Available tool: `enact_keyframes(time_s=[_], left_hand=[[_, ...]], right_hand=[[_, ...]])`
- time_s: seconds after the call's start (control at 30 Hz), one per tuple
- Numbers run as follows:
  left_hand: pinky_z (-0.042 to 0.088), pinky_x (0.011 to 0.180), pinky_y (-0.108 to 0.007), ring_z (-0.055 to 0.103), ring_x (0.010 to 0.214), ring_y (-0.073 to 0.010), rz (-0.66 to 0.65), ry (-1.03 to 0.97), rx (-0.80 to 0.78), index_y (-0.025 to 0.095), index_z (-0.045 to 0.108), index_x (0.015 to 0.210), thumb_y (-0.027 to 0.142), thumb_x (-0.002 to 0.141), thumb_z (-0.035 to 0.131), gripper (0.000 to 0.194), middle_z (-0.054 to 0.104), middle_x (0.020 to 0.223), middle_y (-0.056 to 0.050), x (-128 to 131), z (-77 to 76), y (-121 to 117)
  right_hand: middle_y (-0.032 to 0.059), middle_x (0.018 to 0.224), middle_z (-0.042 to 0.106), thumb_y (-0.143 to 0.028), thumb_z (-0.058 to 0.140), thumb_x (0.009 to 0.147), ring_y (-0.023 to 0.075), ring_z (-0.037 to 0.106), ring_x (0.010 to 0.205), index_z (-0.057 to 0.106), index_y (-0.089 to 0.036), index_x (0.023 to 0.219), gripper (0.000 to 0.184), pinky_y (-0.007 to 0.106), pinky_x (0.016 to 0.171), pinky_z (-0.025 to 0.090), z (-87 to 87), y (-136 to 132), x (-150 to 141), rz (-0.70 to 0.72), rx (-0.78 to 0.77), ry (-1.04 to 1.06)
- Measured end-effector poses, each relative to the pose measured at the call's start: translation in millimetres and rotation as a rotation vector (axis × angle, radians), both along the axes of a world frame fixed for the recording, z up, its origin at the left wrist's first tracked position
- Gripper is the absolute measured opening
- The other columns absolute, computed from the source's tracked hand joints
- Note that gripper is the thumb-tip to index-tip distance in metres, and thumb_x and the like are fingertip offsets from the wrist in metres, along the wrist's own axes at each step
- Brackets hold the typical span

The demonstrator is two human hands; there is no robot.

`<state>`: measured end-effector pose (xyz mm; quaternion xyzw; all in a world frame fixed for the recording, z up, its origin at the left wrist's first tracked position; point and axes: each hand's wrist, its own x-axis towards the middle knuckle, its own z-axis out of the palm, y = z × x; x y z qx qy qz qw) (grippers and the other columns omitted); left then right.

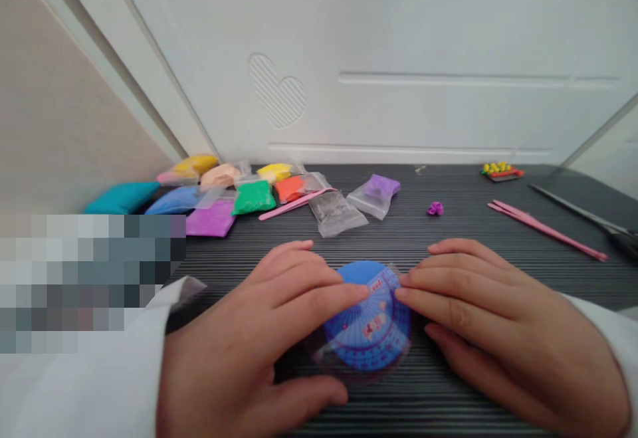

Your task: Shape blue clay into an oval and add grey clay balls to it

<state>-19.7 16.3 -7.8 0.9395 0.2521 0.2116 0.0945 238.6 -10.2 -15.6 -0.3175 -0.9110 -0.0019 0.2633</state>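
A flattened disc of blue clay (361, 275) lies on the dark ribbed table (448, 238) under a clear plastic protractor (371, 331). My left hand (254, 351) lies flat with its fingertips pressing the protractor's left side. My right hand (498, 322) lies flat too, its fingertips on the protractor's right edge. The fingers of both hands are stretched out and nearly meet over the disc.
Several small bags of coloured clay (219, 192) lie at the back left, with a pink stick (294, 204) and a purple bag (376, 192). A tiny purple clay flower (435, 209) sits mid-table. Pink sticks (545, 228), scissors (598, 225) and a small clay model (501, 171) lie at the right.
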Motion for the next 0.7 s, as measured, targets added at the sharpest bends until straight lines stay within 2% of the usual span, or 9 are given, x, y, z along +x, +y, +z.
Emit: enact_keyframes(time_s=[0.07, 0.2, 0.27, 0.33, 0.4, 0.53, 0.7], left_hand=[[0.029, 0.102, -0.033, 0.048, 0.109, -0.0195, 0.020, -0.034, -0.035, 0.029, 0.044, 0.120, 0.032, 0.071, 0.071, 0.057, 0.059, 0.113, 0.002, 0.8, 1.0, 0.0], [0.032, 0.093, -0.036, 0.052, 0.090, -0.0185, 0.005, -0.053, -0.107, 0.028, 0.050, 0.110, 0.030, 0.071, 0.072, 0.045, 0.061, 0.096, 0.002, 1.1, -4.2, -2.1], [0.033, 0.087, -0.036, 0.050, 0.082, -0.0175, 0.005, -0.088, -0.096, 0.026, 0.054, 0.098, 0.032, 0.072, 0.071, 0.031, 0.060, 0.086, 0.002, 1.4, -8.2, -2.7], [0.033, 0.079, -0.033, 0.048, 0.078, -0.0166, 0.033, -0.132, -0.082, 0.023, 0.053, 0.084, 0.032, 0.073, 0.070, 0.022, 0.057, 0.079, 0.002, 2.6, -10.2, -3.2], [0.032, 0.073, -0.031, 0.046, 0.076, -0.0159, 0.078, -0.150, -0.102, 0.021, 0.050, 0.076, 0.029, 0.070, 0.071, 0.024, 0.054, 0.077, 0.003, 4.7, -9.4, -4.4], [0.030, 0.069, -0.028, 0.043, 0.072, -0.0150, 0.210, -0.067, -0.148, 0.019, 0.049, 0.071, 0.030, 0.057, 0.078, 0.034, 0.053, 0.075, 0.004, 9.9, -2.0, -8.0], [0.027, 0.066, -0.028, 0.041, 0.068, -0.0145, 0.292, -0.018, -0.104, 0.017, 0.049, 0.065, 0.031, 0.059, 0.076, 0.031, 0.050, 0.067, 0.003, 10.8, 3.7, -11.3]], right_hand=[[0.0006, 0.109, 0.064, -0.009, 0.050, 0.082, 0.0129, 0.055, 0.097, 0.059, -0.021, 0.115, 0.037, 0.037, 0.103, 0.029, -2.6, 0.0, -2.5, -0.030, -0.008, 0.036], [0.0010, 0.105, 0.066, -0.019, 0.050, 0.082, 0.0152, 0.058, 0.095, 0.063, -0.024, 0.107, 0.028, 0.040, 0.101, 0.029, -11.5, 3.8, -4.6, -0.057, 0.073, 0.049], [0.0014, 0.108, 0.066, -0.027, 0.051, 0.081, 0.0185, 0.056, 0.103, 0.062, -0.026, 0.107, 0.029, 0.042, 0.102, 0.027, -16.2, 7.3, -4.2, -0.094, 0.139, 0.032], [0.0020, 0.117, 0.062, -0.033, 0.054, 0.078, 0.0221, 0.049, 0.116, 0.059, -0.026, 0.114, 0.037, 0.045, 0.104, 0.022, -19.0, 10.4, -4.3, -0.157, 0.164, 0.005], [0.0027, 0.123, 0.059, -0.036, 0.055, 0.076, 0.0231, 0.043, 0.122, 0.053, -0.024, 0.122, 0.047, 0.046, 0.107, 0.016, -19.1, 12.4, -5.6, -0.195, 0.154, -0.007], [0.0018, 0.121, 0.060, -0.036, 0.058, 0.076, 0.0210, 0.044, 0.121, 0.044, -0.020, 0.129, 0.058, 0.040, 0.109, 0.006, -14.5, 13.3, -9.9, -0.155, 0.110, -0.036], [0.0009, 0.118, 0.061, -0.033, 0.060, 0.075, 0.0199, 0.048, 0.115, 0.041, -0.022, 0.131, 0.060, 0.042, 0.109, 0.005, -10.8, 9.9, -11.2, -0.145, 0.053, 0.001]])
